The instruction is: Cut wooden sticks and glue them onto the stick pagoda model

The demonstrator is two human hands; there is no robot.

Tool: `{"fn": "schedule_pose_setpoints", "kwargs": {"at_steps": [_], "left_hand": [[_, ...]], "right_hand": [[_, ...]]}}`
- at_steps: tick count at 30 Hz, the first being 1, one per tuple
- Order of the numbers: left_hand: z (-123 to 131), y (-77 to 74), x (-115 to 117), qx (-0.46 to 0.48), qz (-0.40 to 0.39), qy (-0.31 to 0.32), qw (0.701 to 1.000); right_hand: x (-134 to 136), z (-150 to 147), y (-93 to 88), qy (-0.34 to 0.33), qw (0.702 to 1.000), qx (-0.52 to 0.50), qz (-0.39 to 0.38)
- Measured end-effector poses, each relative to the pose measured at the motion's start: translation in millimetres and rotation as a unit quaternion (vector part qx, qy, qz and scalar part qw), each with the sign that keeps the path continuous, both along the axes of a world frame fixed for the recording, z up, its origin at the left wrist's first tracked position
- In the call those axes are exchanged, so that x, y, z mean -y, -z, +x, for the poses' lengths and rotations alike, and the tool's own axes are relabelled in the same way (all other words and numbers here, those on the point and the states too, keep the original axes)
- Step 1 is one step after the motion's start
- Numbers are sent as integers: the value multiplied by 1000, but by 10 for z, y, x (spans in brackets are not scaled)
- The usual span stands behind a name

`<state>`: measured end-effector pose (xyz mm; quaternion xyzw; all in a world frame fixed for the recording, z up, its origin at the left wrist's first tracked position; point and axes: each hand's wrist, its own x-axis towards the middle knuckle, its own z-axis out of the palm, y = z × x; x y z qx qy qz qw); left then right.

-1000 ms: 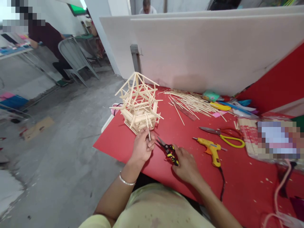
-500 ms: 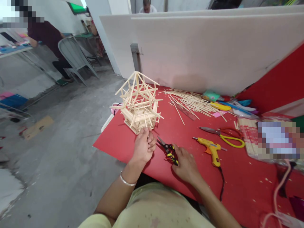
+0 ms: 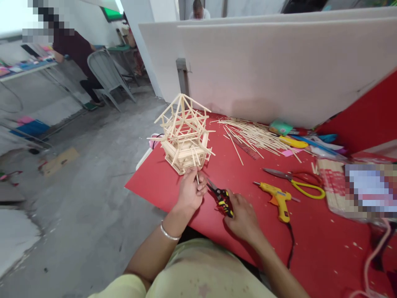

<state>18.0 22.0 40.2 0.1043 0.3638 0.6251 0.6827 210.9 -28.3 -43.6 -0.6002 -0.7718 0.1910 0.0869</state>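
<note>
My left hand (image 3: 192, 192) is closed in a pinch on a thin wooden stick (image 3: 197, 179), just in front of a model of pale wooden sticks (image 3: 182, 140) shaped like a tiered pavilion with a peaked roof frame. Other stick ends show just above the fingertips; whether they belong to the model or to the hand I cannot tell. My right hand (image 3: 243, 215) grips black-and-yellow snips (image 3: 222, 202) by their handles. The blades point up and left, close beside my left hand.
On the red tabletop (image 3: 231, 176) lie a yellow glue gun (image 3: 279, 198), yellow-and-red-handled scissors (image 3: 296, 180) and a spread pile of sticks (image 3: 254, 134). Bagged flat sticks (image 3: 331, 182) sit at the right. A white panel (image 3: 263, 66) stands behind. A person (image 3: 76, 49) sits at another table, far left.
The whole scene has shifted a little to the right as my head turned. More of the stick shows between my left fingers. My right hand has kept its hold on the snips.
</note>
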Motion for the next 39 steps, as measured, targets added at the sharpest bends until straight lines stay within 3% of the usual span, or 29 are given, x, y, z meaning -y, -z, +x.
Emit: {"fn": "schedule_pose_setpoints", "kwargs": {"at_steps": [6,12,39], "left_hand": [[33,4,-14,-9,-5,-8,1000],[112,68,-24,-10,4,-36,999],[186,75,-38,-8,7,-60,998]], "right_hand": [[-158,-11,-93,14,999,-33,-41],[-270,-95,-113,2,999,-4,-43],[-254,-120,-81,0,999,14,-30]]}}
